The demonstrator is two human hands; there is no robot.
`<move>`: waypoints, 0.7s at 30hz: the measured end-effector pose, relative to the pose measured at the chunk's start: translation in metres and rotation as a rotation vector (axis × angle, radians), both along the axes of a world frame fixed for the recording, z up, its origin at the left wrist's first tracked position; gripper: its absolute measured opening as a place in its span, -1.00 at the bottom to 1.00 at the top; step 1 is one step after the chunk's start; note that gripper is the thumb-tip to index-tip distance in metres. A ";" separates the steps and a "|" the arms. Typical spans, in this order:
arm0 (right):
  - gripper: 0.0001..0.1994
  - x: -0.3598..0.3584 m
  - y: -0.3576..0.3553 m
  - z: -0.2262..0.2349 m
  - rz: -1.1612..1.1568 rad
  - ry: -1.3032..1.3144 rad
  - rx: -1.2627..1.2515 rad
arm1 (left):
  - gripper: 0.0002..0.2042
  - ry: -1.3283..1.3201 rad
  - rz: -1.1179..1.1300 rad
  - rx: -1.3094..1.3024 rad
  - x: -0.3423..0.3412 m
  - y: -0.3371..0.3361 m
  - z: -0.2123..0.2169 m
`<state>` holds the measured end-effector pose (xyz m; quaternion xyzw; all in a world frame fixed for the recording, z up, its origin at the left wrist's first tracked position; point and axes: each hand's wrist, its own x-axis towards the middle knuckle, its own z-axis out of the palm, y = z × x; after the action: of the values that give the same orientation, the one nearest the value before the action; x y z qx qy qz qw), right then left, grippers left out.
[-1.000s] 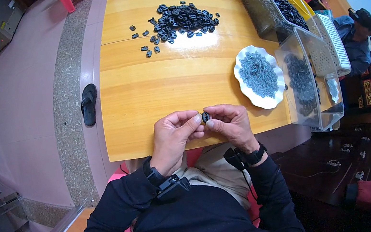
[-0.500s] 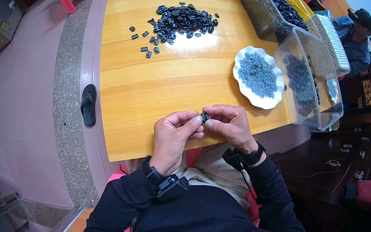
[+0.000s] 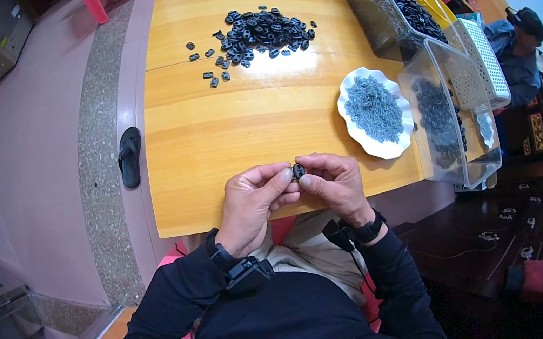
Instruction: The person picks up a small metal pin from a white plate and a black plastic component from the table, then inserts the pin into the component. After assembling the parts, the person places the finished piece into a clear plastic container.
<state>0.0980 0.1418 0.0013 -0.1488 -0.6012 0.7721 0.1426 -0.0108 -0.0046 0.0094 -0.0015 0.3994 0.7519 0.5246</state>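
Observation:
Over the near edge of the wooden table, my left hand and my right hand meet fingertip to fingertip. Between them they pinch a small black cord lock, an oval plastic piece with holes. Thumbs and forefingers of both hands press on it, hiding part of its sides. Farther back lies a pile of similar black cord locks, with several loose ones scattered at its left. To the right of my hands stands a white scalloped dish heaped with tiny grey metal springs.
Along the table's right side stand a clear bin of black parts, another clear box with dark pieces, and a white perforated basket. Another person sits beyond them. A black flip-flop lies on the floor at left.
Both hands stay almost in place, still pinching the cord lock, which shows slightly more between the fingertips. The whole view has shifted a little.

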 end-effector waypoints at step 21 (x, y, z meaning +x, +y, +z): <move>-0.71 0.000 0.000 0.004 0.024 0.084 0.048 | -0.86 -0.065 -0.057 0.050 -0.002 -0.001 -0.001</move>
<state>0.0981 0.1415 0.0052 -0.1056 -0.6148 0.7646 0.1622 -0.0125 -0.0061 0.0087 -0.0016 0.3633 0.7460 0.5582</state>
